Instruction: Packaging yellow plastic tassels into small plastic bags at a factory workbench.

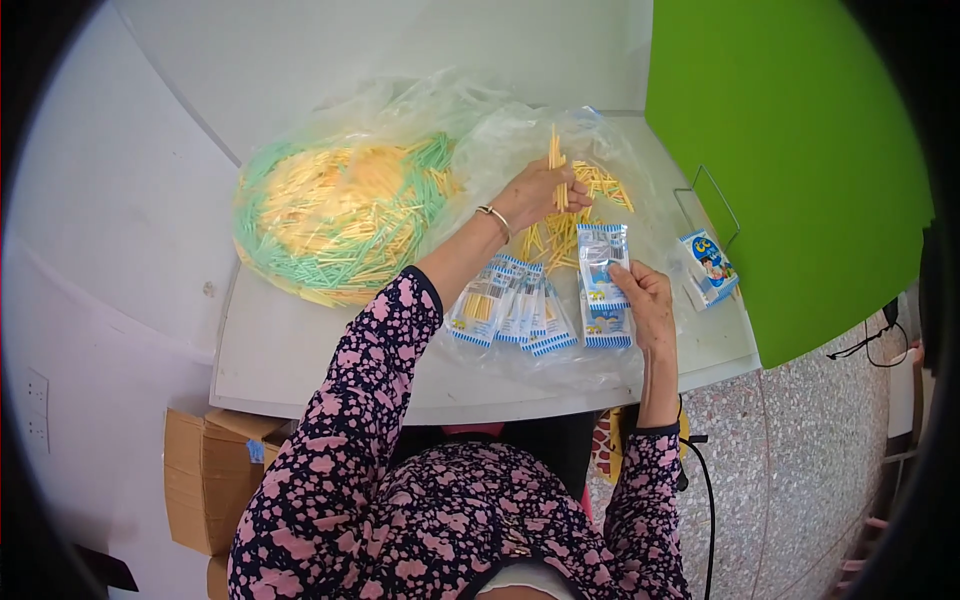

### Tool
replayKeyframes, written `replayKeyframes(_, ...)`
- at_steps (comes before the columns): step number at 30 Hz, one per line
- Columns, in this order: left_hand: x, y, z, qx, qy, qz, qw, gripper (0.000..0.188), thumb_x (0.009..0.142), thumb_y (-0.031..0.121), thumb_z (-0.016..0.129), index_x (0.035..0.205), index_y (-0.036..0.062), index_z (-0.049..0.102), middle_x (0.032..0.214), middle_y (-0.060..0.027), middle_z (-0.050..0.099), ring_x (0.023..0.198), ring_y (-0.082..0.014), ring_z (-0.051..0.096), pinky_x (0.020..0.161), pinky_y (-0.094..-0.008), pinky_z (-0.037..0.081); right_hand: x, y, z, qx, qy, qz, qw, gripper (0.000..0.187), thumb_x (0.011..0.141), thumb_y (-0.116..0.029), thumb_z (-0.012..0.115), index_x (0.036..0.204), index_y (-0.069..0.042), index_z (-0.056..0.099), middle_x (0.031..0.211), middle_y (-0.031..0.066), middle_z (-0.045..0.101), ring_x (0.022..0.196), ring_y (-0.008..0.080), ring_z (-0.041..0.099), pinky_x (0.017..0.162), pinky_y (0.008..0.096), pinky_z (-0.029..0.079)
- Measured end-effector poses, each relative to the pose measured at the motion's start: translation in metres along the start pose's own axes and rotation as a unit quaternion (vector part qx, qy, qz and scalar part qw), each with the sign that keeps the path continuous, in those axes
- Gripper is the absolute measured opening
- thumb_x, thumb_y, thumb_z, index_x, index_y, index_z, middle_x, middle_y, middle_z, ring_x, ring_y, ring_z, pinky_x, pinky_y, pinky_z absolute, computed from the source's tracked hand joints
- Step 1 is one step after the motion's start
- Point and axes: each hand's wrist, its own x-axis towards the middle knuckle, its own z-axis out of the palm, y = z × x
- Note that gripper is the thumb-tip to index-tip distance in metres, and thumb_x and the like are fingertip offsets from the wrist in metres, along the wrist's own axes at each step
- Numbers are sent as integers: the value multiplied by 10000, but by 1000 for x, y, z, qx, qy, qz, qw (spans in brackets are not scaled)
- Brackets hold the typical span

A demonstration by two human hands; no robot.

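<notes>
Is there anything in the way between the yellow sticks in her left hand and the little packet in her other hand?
Nothing visible blocks it. The left hand holds a few yellow sticks upright above the loose stick pile. The right hand holds a blue-and-white packet just beside that pile. Only the low pile and clear plastic sheet lie between them.

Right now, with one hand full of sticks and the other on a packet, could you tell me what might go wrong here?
The left hand pinches a bundle of thin yellow sticks upright above the loose yellow pile; some could slip back out. The right hand holds the blue-and-white plastic packet by one edge, so it may buckle during filling. The small blue carton sits near the white table's edge and could be knocked off.
</notes>
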Motion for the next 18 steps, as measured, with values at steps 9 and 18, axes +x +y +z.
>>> replayKeyframes(9, -27, 17, 19, -6, -102, 54, 993, 296, 948, 268, 409, 980, -15, 491, 939, -157, 597, 903, -269, 608, 810, -368, 509, 13, 12, -6, 69, -91, 50, 992, 213, 857, -172, 586, 935, 21, 630, 766, 24, 630, 607, 60, 554, 568, 193, 451)
replayKeyframes(18, -45, -2, 36, 56, -127, 22, 990, 324, 938, 300, 433, 1011, 2, 539, 946, -112, 612, 929, -174, 581, 803, -295, 484, 13, 16, -10, 72, -126, 74, 987, 204, 853, -165, 592, 947, 13, 629, 781, 19, 633, 613, 56, 563, 583, 189, 458)
